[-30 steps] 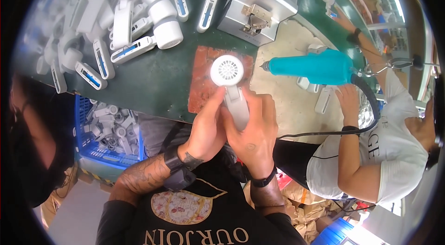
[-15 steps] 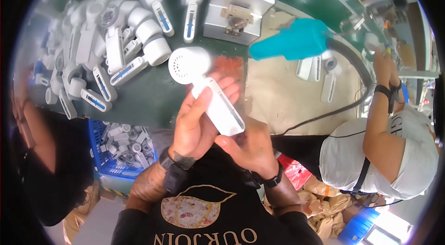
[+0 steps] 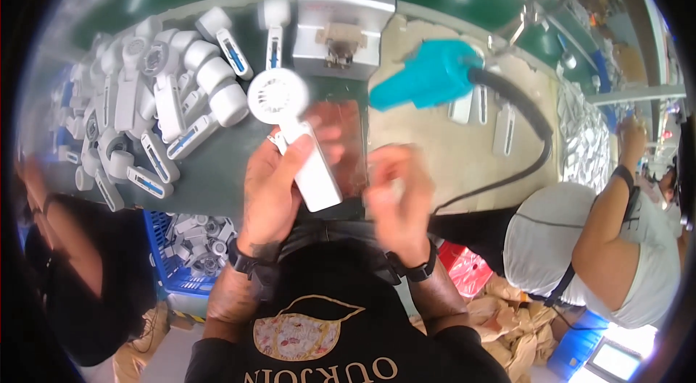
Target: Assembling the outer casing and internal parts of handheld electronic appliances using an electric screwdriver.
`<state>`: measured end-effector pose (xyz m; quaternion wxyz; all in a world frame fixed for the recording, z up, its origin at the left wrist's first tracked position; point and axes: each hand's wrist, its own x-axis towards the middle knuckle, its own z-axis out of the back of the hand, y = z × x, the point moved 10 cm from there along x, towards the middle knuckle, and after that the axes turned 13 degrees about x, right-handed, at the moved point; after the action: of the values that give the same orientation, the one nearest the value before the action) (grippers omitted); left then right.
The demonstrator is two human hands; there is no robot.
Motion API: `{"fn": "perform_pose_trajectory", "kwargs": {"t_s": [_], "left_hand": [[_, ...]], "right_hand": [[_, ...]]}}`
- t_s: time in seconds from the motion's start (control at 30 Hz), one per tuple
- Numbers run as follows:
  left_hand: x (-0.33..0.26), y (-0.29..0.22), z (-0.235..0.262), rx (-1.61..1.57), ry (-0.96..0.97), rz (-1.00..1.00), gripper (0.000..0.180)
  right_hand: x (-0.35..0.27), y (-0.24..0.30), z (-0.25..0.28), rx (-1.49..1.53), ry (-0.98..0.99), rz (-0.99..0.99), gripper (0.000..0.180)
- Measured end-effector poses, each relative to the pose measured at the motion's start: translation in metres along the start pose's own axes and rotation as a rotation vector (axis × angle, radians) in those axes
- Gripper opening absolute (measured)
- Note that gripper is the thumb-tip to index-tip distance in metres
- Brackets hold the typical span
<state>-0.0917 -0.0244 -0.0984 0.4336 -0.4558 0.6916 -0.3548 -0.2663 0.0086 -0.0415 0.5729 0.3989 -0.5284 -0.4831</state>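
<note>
My left hand [image 3: 272, 184] is closed around the handle of a white handheld fan [image 3: 316, 176], its thumb lying along the front. The fan's round head, with a slotted grille, points up and to the left over the bench. My right hand [image 3: 400, 198] is apart from the fan, just right of the handle's lower end. Its fingers look bent but are smeared by motion, so I cannot make out whether anything is in them. Beneath the fan, a reddish patch [image 3: 349, 140] shows on the green bench top.
Many similar white fans [image 3: 130, 97] are heaped at the left. A silver metal machine [image 3: 337, 10] stands at the back; a teal tapered tool [image 3: 424, 78] with a dark hose lies right of it. A blue basket [image 3: 163, 256] holds white-grey parts. Co-workers sit on both sides.
My right hand has come off the handle's lower end and moved right. The fan, in my left hand, has turned more upright, its grille facing me more. The view has shifted slightly.
</note>
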Motion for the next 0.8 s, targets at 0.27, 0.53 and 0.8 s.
{"fn": "perform_pose_trajectory", "kwargs": {"t_s": [0.27, 0.53, 0.8], "left_hand": [[0.001, -0.053, -0.019, 1.532, -0.08, -0.8, 0.042], [0.009, -0.059, 0.0, 1.42, -0.048, -0.549, 0.046], [0.004, -0.061, -0.028, 1.33, -0.027, -0.815, 0.031]], "right_hand": [[0.076, 0.003, 0.013, 0.309, -0.236, 0.116, 0.053], [0.04, 0.003, 0.049, 0.244, -0.258, 0.198, 0.056], [0.033, 0.028, 0.054, 0.387, -0.241, 0.12, 0.062]]}}
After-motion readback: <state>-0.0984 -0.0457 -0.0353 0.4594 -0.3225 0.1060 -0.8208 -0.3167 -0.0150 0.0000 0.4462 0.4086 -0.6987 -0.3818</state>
